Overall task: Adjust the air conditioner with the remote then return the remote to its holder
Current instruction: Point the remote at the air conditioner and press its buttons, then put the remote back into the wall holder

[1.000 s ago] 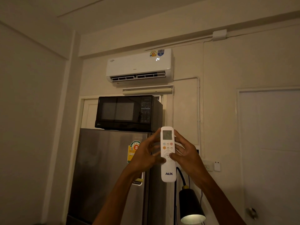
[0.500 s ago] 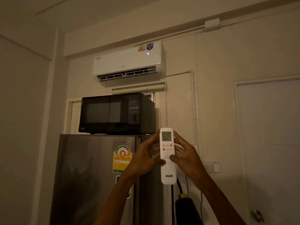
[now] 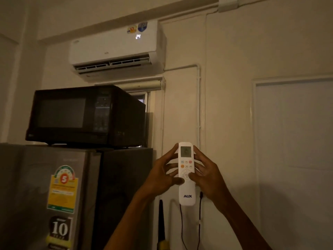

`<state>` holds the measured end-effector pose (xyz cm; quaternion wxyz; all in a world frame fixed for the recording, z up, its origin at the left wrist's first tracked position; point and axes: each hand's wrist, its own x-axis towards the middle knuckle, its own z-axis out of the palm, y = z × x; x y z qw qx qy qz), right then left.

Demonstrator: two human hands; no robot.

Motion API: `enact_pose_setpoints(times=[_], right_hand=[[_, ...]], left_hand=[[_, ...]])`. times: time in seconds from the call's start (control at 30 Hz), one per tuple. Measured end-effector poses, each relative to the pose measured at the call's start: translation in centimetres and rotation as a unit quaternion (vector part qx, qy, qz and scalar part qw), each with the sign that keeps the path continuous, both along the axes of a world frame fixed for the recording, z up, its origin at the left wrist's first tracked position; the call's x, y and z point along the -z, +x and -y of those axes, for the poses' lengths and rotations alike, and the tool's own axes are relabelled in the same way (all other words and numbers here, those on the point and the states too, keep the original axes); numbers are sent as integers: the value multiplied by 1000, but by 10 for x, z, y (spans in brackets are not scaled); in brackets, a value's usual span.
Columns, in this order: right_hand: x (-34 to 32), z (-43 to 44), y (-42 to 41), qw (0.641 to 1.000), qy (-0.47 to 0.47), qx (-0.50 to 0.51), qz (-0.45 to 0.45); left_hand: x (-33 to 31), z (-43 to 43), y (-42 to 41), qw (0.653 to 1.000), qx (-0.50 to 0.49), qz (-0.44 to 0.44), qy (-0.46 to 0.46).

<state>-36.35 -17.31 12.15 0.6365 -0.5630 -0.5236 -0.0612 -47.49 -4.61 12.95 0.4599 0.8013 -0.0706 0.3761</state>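
Single head view, angled upward at wall: air conditioner high up, farther off; microwave left, nearer; remote close, lower centre.

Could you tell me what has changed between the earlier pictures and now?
Mostly the view: the head has turned right and moved closer, so the air conditioner, microwave and fridge sit further left and the black lamp has left the frame. Both thumbs have crept a little along the buttons. Nothing was taken up or let go: the left hand and right hand still hold the remote upright, and the unit's display reads 24.
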Motion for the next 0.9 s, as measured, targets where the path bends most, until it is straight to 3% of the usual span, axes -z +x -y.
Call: enact_pose_setpoints(times=[0.33, 0.9], right_hand=[[26, 9, 165, 997, -8, 81, 8], [56, -56, 395, 977, 29, 202, 64]], left_hand=[[19, -2, 180, 998, 46, -43, -1], [46, -51, 427, 999, 25, 19, 29]])
